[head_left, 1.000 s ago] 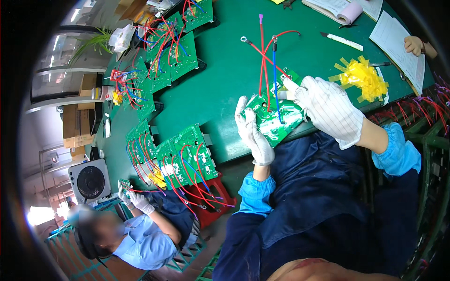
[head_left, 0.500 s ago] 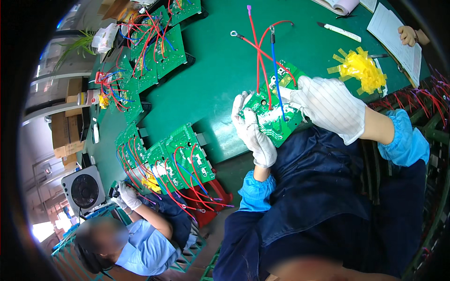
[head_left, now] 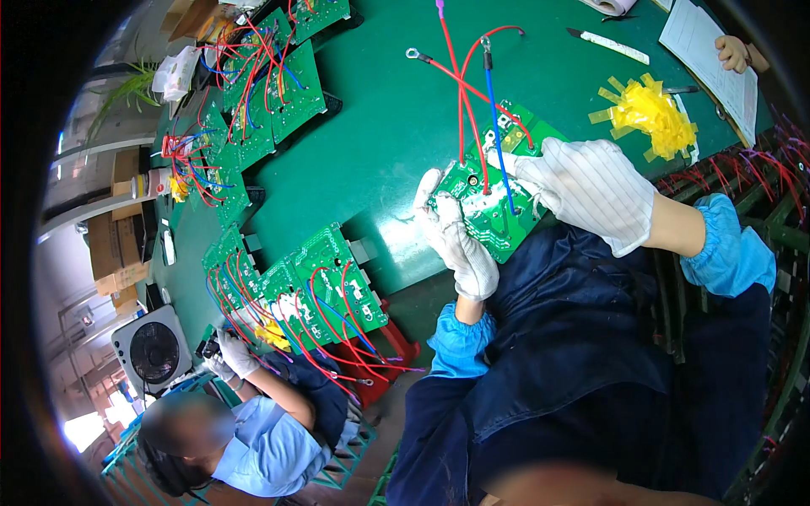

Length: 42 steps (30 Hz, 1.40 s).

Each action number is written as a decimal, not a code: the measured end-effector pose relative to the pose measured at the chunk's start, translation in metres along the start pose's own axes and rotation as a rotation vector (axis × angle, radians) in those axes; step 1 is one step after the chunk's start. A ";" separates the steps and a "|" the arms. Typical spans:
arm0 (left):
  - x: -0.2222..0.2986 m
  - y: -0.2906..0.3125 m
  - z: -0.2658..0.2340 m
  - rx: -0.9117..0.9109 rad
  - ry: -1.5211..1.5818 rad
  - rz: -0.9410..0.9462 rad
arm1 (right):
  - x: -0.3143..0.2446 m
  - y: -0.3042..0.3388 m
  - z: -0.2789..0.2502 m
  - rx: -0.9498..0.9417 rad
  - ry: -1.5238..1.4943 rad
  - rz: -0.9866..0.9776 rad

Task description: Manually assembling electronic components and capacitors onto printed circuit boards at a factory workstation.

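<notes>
A green circuit board is held tilted above my lap, at the table's near edge. Red wires and a blue wire rise from it, some ending in ring terminals. My left hand, in a white glove, grips the board's left edge with the thumb on top. My right hand, in a striped white glove, reaches over the board from the right. Its fingers are bent together, tips beside the base of the blue wire. Whatever lies between those fingertips is hidden.
A pile of yellow tape strips, a cutter knife and a clipboard with paper lie to the right, beside another person's hand. More wired boards stand leftward. A co-worker sits at lower left, near a fan.
My right hand's fingertips have shifted slightly left across the board, toward the blue wire. The left hand keeps its hold. The whole view has shifted a little.
</notes>
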<state>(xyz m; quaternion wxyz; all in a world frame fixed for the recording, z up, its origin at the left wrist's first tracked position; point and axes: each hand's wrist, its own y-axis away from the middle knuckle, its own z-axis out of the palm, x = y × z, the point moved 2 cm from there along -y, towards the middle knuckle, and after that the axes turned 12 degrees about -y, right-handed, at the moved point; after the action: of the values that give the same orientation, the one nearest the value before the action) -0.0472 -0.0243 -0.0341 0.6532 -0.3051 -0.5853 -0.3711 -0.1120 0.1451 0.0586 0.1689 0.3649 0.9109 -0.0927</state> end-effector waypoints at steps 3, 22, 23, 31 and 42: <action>0.004 0.004 0.004 -0.017 0.067 0.017 | 0.005 0.000 0.006 0.084 -0.072 -0.017; 0.004 0.002 0.005 0.017 0.018 0.049 | 0.002 -0.003 -0.003 0.091 -0.095 0.037; 0.004 0.003 0.004 0.017 0.017 0.049 | 0.003 -0.004 -0.003 0.102 -0.088 0.023; -0.002 0.002 0.005 0.006 0.053 0.027 | 0.044 0.000 0.003 0.342 -0.947 0.150; 0.011 -0.009 -0.007 -0.009 0.284 -0.165 | 0.123 0.121 -0.009 0.200 0.138 0.749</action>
<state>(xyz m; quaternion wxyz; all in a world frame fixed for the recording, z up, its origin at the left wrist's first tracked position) -0.0504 -0.0359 -0.0249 0.6952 -0.2035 -0.5086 -0.4654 -0.1133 0.3124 0.0151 0.0933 0.6920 0.7104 -0.0881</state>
